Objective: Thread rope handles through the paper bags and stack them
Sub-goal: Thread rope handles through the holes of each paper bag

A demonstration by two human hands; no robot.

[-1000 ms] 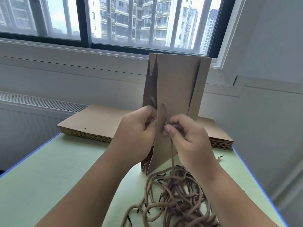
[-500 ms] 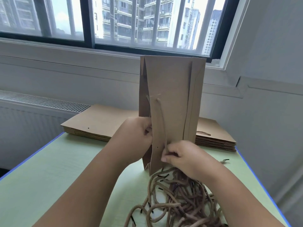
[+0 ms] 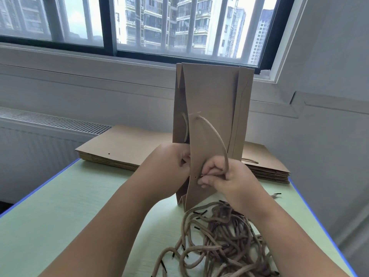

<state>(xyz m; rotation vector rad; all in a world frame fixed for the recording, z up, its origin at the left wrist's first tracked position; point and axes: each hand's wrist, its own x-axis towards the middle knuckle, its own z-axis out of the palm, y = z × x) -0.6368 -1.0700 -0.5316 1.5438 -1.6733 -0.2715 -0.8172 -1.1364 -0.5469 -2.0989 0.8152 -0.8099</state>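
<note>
The fingers (image 3: 209,170) of the right hand (image 3: 231,178) are curled and pinch the black-tipped end of a tan twisted rope handle (image 3: 216,135) at the lower hole in a brown kraft paper bag (image 3: 211,92). The rope arcs up from that hand to the upper hole. The left hand (image 3: 169,166) grips the panel's left edge, its fingertips hidden behind the paper. The bag stands upright on a pale green counter (image 3: 79,206). A tangled pile of loose ropes (image 3: 219,242) lies just in front of it, and stacks of flat brown bags (image 3: 123,144) lie behind, below a barred window (image 3: 159,27).
</note>
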